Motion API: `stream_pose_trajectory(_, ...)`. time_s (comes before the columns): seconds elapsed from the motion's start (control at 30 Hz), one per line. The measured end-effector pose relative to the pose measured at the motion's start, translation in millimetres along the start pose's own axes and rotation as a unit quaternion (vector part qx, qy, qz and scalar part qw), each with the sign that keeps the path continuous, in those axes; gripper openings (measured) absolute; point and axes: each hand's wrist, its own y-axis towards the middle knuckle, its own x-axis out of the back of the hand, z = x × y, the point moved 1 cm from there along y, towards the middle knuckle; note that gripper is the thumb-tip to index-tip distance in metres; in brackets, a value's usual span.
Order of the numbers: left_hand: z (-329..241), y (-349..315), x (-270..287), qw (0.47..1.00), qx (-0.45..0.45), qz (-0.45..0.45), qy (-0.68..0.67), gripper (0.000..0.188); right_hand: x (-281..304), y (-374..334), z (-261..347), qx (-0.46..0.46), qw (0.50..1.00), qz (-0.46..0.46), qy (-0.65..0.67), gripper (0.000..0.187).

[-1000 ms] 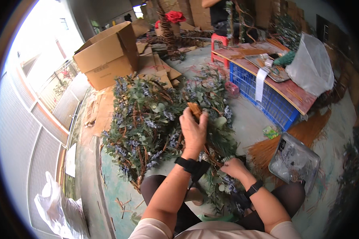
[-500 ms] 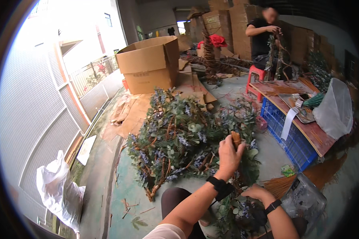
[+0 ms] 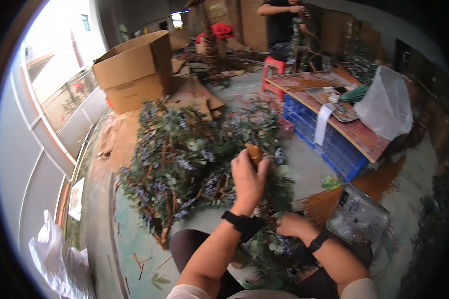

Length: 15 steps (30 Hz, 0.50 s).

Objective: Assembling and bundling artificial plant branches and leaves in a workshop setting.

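Gripping a small brown bundle, the left hand has fingers and thumb closed around it, its top end poking out. Below, leafy greenery lies between the seated person's legs, probably so both hands can reach it. The right hand is curled beside its stems; whether it holds one cannot be told. A larger leafy pile with blue flowers spreads ahead and left. On the right floor, a clear container and loose brown strands lie near, perhaps for easy reach, beside a blue crate supporting a board.
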Motion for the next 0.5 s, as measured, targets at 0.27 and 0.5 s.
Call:
stream_pose_trajectory(0.27,0.4,2.9,5.0,0.999,0.026,0.021,-0.003,0.045,6.9,-4.8,3.6,-0.074,0.985,-0.049,0.150,0.025)
stream_pose_trajectory(0.5,-0.4,-2.4,9.7,0.999,0.022,0.023,0.007,0.045,-3.9,-6.9,2.1,-0.084,0.968,-0.069,0.225,0.024)
